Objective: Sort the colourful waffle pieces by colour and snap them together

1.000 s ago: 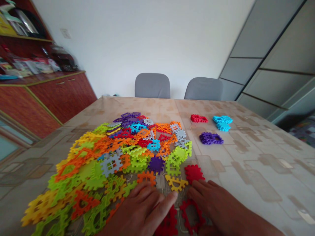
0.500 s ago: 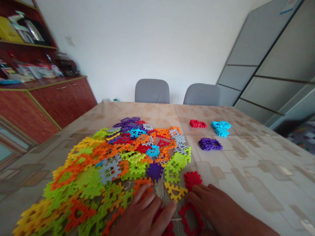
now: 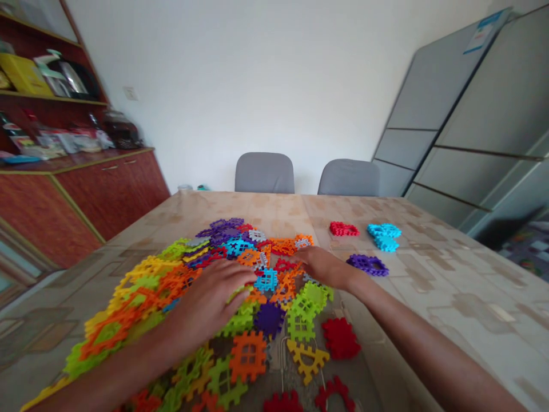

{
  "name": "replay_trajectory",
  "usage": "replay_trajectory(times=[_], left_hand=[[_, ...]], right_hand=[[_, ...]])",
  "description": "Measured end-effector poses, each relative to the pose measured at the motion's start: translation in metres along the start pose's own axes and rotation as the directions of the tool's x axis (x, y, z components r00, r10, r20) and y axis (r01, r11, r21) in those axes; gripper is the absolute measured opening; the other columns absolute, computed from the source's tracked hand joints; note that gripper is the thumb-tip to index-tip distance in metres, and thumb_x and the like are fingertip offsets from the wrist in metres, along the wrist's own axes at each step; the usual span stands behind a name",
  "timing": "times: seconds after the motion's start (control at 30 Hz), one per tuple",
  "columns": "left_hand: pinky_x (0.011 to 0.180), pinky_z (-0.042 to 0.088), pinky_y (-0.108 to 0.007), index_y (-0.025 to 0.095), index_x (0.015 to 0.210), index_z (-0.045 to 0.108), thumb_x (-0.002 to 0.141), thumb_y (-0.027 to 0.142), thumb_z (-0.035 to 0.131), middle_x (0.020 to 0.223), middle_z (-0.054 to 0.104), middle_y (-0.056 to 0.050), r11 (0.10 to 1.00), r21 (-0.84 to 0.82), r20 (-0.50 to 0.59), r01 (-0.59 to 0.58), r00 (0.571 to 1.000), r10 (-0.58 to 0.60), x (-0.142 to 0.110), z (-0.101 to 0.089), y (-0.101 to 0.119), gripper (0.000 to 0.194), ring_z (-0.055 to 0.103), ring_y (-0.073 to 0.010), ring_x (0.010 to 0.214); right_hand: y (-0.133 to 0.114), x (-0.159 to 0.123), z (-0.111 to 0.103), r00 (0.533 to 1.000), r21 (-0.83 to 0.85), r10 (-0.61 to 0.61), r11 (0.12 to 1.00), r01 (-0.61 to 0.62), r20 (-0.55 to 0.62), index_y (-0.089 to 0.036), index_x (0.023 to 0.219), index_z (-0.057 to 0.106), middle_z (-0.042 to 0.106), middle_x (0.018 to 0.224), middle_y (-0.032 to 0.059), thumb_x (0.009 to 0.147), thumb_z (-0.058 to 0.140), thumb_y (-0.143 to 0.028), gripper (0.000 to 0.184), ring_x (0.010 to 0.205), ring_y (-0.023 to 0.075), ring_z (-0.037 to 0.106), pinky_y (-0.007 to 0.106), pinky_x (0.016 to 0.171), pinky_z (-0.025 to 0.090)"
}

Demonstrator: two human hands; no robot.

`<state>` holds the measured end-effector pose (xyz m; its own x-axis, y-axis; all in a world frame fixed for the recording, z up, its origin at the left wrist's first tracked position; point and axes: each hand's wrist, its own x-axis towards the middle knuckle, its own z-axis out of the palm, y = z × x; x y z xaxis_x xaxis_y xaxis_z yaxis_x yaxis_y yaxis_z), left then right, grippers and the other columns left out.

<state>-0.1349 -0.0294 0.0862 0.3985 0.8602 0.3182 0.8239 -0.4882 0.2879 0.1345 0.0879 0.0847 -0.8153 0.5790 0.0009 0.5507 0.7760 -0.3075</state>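
Observation:
My left hand [image 3: 218, 292] hovers over the middle of a pile of flat plastic interlocking tiles with toothed edges. Its thumb stands apart from the curved fingers, with lime-green tiles [image 3: 240, 317] showing beneath. The fingertips are close to a light blue window tile [image 3: 266, 280]. On the pile's right side, my right hand [image 3: 321, 266] has its fingers stretched leftward by red tiles [image 3: 285, 265] and an orange tile [image 3: 286, 289]. It partly covers the grey tiles there; I see nothing held in either hand. Nearer me lie a purple tile [image 3: 269, 319] and an orange window tile [image 3: 249, 356].
Right of the pile sit small stacks of red [image 3: 343, 229], light blue [image 3: 384, 236] and purple tiles [image 3: 368, 264]. A red square tile [image 3: 341, 338] and a yellow triangular tile [image 3: 307, 359] lie in front. Two grey chairs [image 3: 265, 173] stand behind the table [image 3: 433, 286].
Both hands have moved forward from the table's near side, the left onto the pile's middle, the right to its far right part. The orange window tile and red tiles in front are now uncovered.

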Motion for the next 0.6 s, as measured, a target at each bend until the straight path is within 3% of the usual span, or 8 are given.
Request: replay_trajectory(times=[0.1, 0.17, 0.27, 0.4, 0.6], left_hand=[[0.104, 0.048, -0.047, 0.020, 0.115, 0.073, 0.099, 0.043, 0.039, 0.121, 0.075, -0.012, 0.991, 0.020, -0.043, 0.136, 0.990, -0.135, 0.022, -0.016, -0.059, 0.045, 0.067, -0.0322, 0.114], [0.101, 0.050, -0.051, 0.016, 0.115, 0.073, 0.097, 0.054, 0.036, 0.122, 0.074, -0.017, 0.977, 0.022, -0.043, 0.214, 0.976, -0.212, 0.029, -0.028, -0.092, 0.056, 0.068, -0.0378, 0.113], [0.098, 0.054, -0.045, 0.015, 0.113, 0.074, 0.093, 0.066, 0.036, 0.118, 0.076, -0.016, 0.972, -0.002, 0.054, 0.234, 0.971, -0.234, 0.027, -0.040, -0.121, 0.067, 0.071, -0.0365, 0.110], [0.100, 0.052, -0.037, 0.018, 0.122, 0.072, 0.090, 0.065, 0.048, 0.128, 0.073, -0.012, 0.983, -0.023, 0.186, 0.182, 0.967, -0.175, 0.016, -0.037, -0.123, 0.062, 0.069, -0.0313, 0.116], [0.106, 0.046, -0.038, 0.018, 0.128, 0.069, 0.091, 0.046, 0.049, 0.131, 0.071, -0.011, 0.995, 0.001, 0.254, 0.101, 0.962, -0.098, 0.020, -0.030, -0.113, 0.050, 0.065, -0.0296, 0.120]], right_hand=[[0.008, 0.030, 0.007, 0.999, -0.040, 0.028, 0.999, -0.026, 0.042, -0.014, 0.099, 0.070, 0.073, 0.100, 0.0047, 0.099, 0.063, -0.019, 0.008, 0.093, 0.0198, 0.069, 0.040, 0.087, 0.056], [0.009, 0.042, 0.010, 0.998, -0.051, 0.024, 0.998, -0.021, 0.066, -0.015, 0.105, 0.069, 0.071, 0.106, 0.0048, 0.100, 0.065, -0.029, 0.015, 0.094, 0.0204, 0.070, 0.042, 0.086, 0.058], [0.008, 0.050, 0.012, 0.994, -0.042, -0.022, 0.999, 0.027, 0.107, -0.015, 0.109, 0.069, 0.071, 0.108, 0.0053, 0.100, 0.065, -0.029, 0.017, 0.097, 0.0210, 0.070, 0.042, 0.087, 0.058], [0.007, 0.051, 0.011, 0.986, -0.038, -0.072, 0.996, 0.078, 0.150, -0.015, 0.110, 0.068, 0.071, 0.107, 0.0049, 0.098, 0.068, -0.026, 0.017, 0.096, 0.0209, 0.069, 0.041, 0.085, 0.058], [0.009, 0.058, 0.013, 0.984, -0.043, -0.082, 0.995, 0.090, 0.158, -0.015, 0.107, 0.068, 0.070, 0.104, 0.0046, 0.096, 0.069, -0.031, 0.019, 0.093, 0.0207, 0.068, 0.041, 0.084, 0.057]])
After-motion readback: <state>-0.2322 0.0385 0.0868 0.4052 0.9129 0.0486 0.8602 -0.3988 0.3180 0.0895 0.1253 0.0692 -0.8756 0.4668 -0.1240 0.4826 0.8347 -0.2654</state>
